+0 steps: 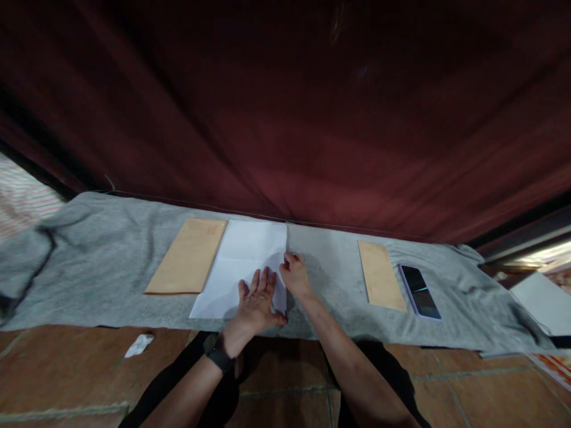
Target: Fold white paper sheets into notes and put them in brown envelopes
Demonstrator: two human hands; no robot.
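A white sheet of paper [243, 261] with fold creases lies on a grey cloth [111, 238]. My left hand [256, 300] rests flat on the sheet's near right part, fingers stretched out; a black band is on that wrist. My right hand [294, 274] pinches the sheet's right edge with closed fingers. A brown envelope [187, 257] lies just left of the sheet, touching it.
A second brown envelope [381, 274] and a dark phone [419, 291] lie on the cloth to the right. A dark red curtain [285, 119] hangs behind. A crumpled white scrap [139, 345] lies on the tiled floor [66, 368]. White paper [542, 303] sits at far right.
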